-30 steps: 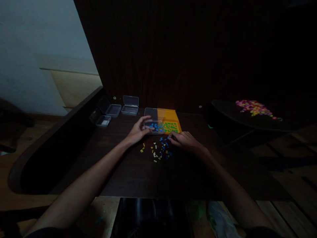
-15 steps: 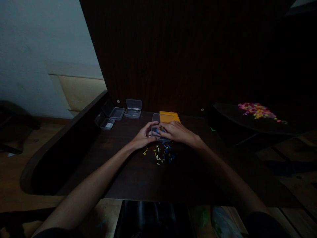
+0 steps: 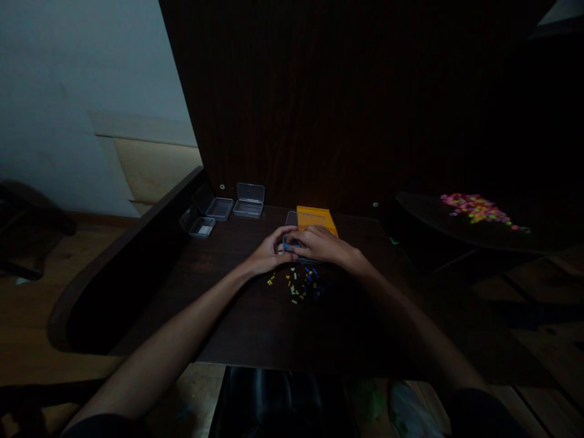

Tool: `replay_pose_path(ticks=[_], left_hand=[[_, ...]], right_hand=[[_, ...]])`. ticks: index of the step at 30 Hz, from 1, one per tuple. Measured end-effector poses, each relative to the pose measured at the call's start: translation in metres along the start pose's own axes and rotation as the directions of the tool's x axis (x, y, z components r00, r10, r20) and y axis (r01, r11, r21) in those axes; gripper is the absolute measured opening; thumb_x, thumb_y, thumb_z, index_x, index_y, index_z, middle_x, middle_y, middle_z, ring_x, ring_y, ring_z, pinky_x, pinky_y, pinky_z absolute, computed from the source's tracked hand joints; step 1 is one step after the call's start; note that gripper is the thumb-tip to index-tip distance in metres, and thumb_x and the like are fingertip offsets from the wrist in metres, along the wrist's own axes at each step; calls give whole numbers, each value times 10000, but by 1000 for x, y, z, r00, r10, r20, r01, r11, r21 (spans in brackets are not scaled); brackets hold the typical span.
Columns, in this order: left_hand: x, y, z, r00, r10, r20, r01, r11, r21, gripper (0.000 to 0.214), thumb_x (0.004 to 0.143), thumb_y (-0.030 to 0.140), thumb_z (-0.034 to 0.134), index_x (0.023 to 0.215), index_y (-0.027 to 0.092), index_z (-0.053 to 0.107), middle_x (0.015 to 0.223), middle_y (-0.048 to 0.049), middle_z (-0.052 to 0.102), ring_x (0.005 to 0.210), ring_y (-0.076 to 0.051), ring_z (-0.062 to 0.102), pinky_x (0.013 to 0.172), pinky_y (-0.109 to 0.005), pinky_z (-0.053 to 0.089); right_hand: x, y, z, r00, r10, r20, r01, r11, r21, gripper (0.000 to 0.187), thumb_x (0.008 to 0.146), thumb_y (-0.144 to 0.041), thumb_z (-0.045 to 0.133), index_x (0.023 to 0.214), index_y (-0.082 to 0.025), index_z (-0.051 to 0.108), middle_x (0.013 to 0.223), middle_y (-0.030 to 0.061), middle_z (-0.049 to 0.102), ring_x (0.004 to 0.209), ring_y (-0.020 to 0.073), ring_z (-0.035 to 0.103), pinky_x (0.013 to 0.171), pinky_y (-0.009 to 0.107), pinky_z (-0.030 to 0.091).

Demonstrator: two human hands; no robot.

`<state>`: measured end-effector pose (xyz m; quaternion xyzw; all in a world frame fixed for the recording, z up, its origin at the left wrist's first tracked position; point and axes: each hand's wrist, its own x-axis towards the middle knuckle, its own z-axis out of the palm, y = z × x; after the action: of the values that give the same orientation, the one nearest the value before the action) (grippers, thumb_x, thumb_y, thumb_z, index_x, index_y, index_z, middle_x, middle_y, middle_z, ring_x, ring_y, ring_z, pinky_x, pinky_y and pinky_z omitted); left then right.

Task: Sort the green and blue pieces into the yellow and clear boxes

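Observation:
Both my hands meet over a small clear plastic box (image 3: 291,217) at the far middle of the dark table (image 3: 255,316). My left hand (image 3: 268,251) curls round its left side. My right hand (image 3: 319,244) lies across the box from the right and hides most of it; blue pieces show between the fingers. An orange box (image 3: 314,216) stands right behind my right hand. A scatter of small blue and yellow pieces (image 3: 301,285) lies on the table just in front of my hands.
Three clear plastic boxes stand at the table's far left: two with lids up (image 3: 249,201) (image 3: 216,205) and a smaller one (image 3: 201,227). A heap of pink and yellow pieces (image 3: 474,207) lies on a dark round surface at the right. A curved dark rail (image 3: 114,261) borders the left side.
My right hand has come up from the loose pieces and now lies over the clear box beside my left hand. The green pieces in the orange box are now hidden. The view has drifted slightly.

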<state>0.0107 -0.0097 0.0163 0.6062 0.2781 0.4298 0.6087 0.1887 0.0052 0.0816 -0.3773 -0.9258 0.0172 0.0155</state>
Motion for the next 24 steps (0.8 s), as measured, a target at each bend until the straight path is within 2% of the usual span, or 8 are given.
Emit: replay_pose_path(ticks=[4,9,15,24], left_hand=[[0,3,1,1000,1,-2,-1,1000,-21,689,658,153,763,1291,203,495,1130,-70,615,907,-162,636,834,-318,525],[0,1,0,1000,13,-7,-13,1000,-24,669,654,134,762,1272,209,517,1247,-96,584,996,-183,632,896,-339,515],[2,-1,-2,1000,18,-5,-18,999,-40,671,653,126,764,1272,207,517,1287,-110,570,986,-176,640,883,-331,526],[4,-1,-3,1000,19,5,-18,998,-67,664,646,107,756,1255,202,509,1296,-119,563,906,-134,649,833,-296,537]], right_hand=[[-4,0,1,999,-30,-21,31,999,26,262,947,-307,523,1121,-218,697,887,57,710,758,169,597,650,262,322],[-8,1,0,998,-43,-35,45,998,48,249,932,-273,523,1065,-222,727,833,47,714,717,159,591,627,257,315],[-13,1,-1,999,-38,-39,40,998,58,267,908,-224,520,1065,-217,736,822,52,723,694,152,592,622,249,325],[-23,-1,-4,1000,-12,-27,14,996,85,335,890,-190,511,1137,-270,723,880,54,746,712,167,621,683,270,391]])
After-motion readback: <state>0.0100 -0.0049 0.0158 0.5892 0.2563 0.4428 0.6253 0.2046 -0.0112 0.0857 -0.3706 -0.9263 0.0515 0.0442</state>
